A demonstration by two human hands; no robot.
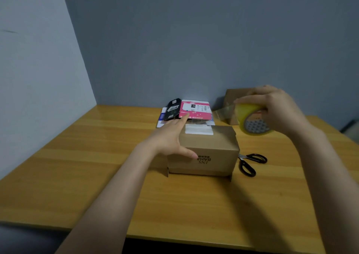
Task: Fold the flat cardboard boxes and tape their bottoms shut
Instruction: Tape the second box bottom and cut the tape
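A person's left hand [171, 137] lies flat on a brown cardboard box [206, 156] standing mid-table, its print upside down. The fingers are straight and close together along the box's top left edge, and the thumb is spread down onto its front face. Left of the box, open wooden table [77, 166] runs to a pale side wall [38, 79]. In front of the box the tabletop stretches to its near edge, crossed by the two forearms. Flaps jut out at both of the box's bottom front corners. A white label [199, 130] sits on top of the box by its far edge. Just behind the box, flattened cartons lie near the grey back wall [194, 40]: a black carton [172, 109] touching a pink carton [196, 109], with a white-and-blue sheet [160, 119] beneath. Just right of the box, black-handled scissors [250, 163] lie on the table, blades toward its corner. Above and right of the box, the right hand [277, 108] grips a yellowish tape roll [252, 120], fingers curled over its rim, with a clear tape strip [223, 112] drawn out leftward. Behind the box to the right stands a second brown box [233, 96], partly hidden by hand and tape.
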